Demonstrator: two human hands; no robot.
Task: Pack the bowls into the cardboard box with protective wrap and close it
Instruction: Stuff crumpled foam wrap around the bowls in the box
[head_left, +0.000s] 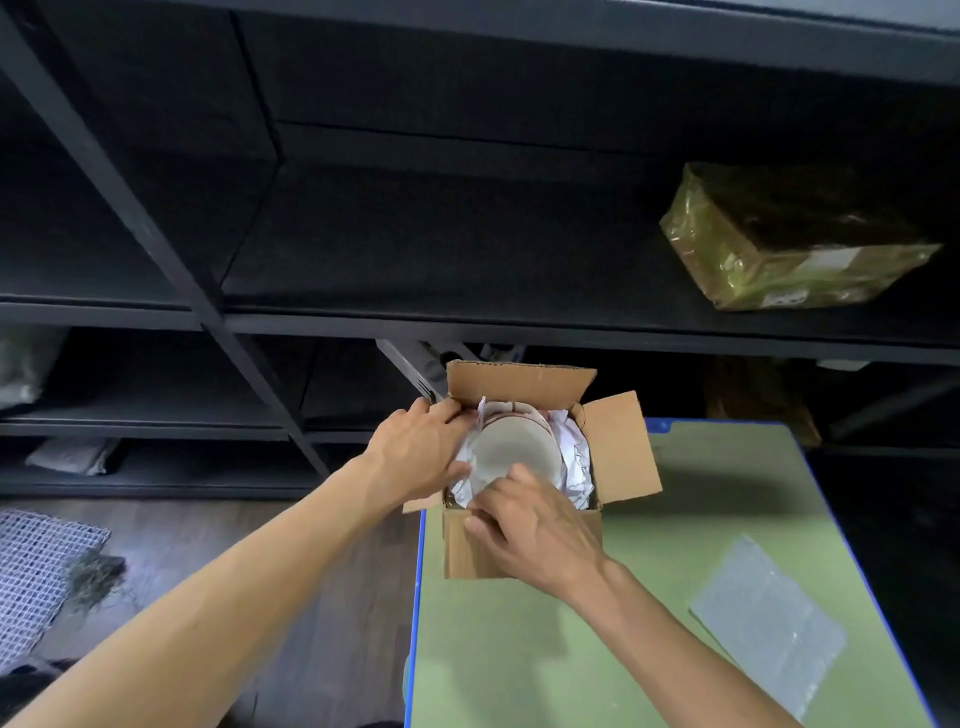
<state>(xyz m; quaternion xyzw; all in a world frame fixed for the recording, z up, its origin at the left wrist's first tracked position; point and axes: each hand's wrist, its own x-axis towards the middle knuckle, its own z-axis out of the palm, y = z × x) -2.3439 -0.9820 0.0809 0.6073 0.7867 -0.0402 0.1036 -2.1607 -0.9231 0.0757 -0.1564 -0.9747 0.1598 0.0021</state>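
An open cardboard box (621, 447) stands at the far left corner of a green table (519, 649), its flaps spread outward. Inside it a pale round bowl (511, 449) sits in crumpled white protective wrap (574, 457). My left hand (421, 452) reaches over the box's left edge with its fingers on the wrap beside the bowl. At the near rim of the box, my right hand (535, 530) pinches the wrap at the bowl's front edge. The lower part of the bowl is hidden by the wrap and my hands.
A sheet of bubble wrap (769, 623) lies flat on the table's right side. Dark metal shelving (467, 322) stands right behind the box, with a taped parcel (789, 239) on the upper right shelf. A woven mat (36, 571) lies on the wooden floor at left.
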